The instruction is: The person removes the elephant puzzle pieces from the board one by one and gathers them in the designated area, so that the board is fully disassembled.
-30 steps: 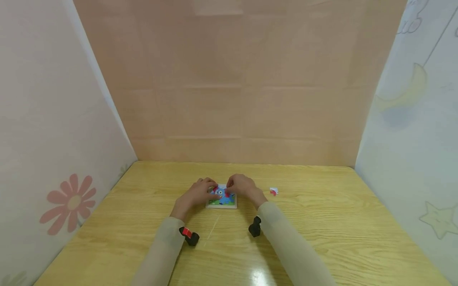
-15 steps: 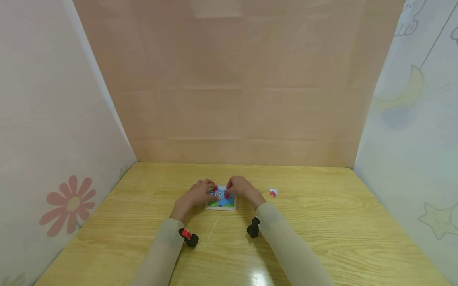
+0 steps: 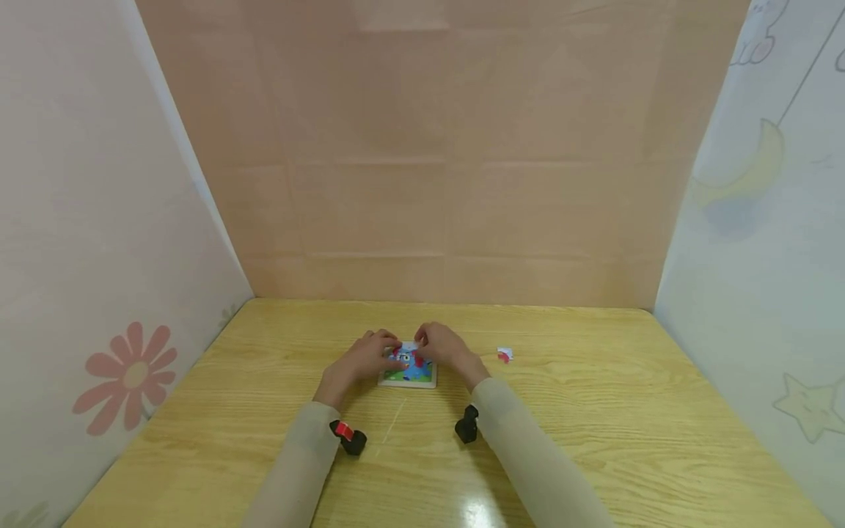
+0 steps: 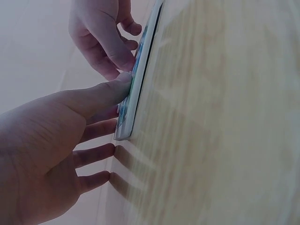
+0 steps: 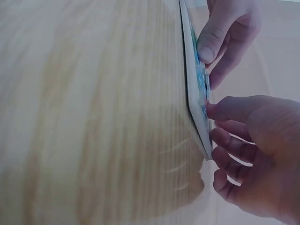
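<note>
A small jigsaw puzzle [image 3: 411, 375] in a pale shallow tray shows a blue cartoon figure on green ground. My left hand [image 3: 361, 357] is at its left side. In the left wrist view, that hand's thumb [image 4: 123, 79] rests on the picture while the other fingers spread along the tray's edge and the table. My right hand [image 3: 445, 346] bends over the upper right part, its thumb and forefinger at a puzzle piece they largely hide. The right wrist view shows the thumb tip against the picture and the other fingers [image 5: 227, 161] loosely bent beside the tray [image 5: 196, 101].
A loose puzzle piece [image 3: 505, 355], white and red, lies on the wooden table [image 3: 594, 411] to the right of the tray. A brown backdrop [image 3: 442, 183] stands behind the table, with patterned walls at both sides. Black wrist cameras [image 3: 353, 441] sit below the sleeves.
My right hand's fingers shift slightly over the upper right of the puzzle. The left hand keeps its place, and the loose piece has not moved. The head view sways a little.
</note>
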Demonstrator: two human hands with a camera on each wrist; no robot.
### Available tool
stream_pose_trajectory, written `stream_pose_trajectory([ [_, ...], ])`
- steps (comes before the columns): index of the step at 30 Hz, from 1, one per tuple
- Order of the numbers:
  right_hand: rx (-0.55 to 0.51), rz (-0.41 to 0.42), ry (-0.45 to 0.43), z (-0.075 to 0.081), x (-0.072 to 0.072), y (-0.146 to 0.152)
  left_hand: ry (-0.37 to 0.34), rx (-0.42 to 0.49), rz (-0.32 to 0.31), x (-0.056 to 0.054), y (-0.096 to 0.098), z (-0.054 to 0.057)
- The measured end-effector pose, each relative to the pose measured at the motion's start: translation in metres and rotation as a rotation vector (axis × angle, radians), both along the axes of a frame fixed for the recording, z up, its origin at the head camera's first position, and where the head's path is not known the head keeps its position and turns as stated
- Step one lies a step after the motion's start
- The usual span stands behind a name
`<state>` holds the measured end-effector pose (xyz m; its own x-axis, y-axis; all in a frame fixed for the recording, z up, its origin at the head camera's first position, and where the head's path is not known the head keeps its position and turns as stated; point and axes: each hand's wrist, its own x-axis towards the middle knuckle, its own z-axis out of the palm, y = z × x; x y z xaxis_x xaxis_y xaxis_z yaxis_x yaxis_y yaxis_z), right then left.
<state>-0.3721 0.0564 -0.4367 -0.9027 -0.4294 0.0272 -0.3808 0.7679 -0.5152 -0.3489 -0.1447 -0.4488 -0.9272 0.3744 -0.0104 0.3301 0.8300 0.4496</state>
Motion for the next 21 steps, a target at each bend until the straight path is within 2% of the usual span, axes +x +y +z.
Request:
stream_pose_trajectory([
  [8,0.058,-0.003,0.035,0.0035,0.002,-0.001,0.003,-0.004,-0.003,0.0,0.0001,0.0001],
  [21,0.04,-0.037,0.008,0.0003,0.0003,0.0001,0.016,-0.009,-0.014,-0.0019,-0.0019,-0.0016],
])
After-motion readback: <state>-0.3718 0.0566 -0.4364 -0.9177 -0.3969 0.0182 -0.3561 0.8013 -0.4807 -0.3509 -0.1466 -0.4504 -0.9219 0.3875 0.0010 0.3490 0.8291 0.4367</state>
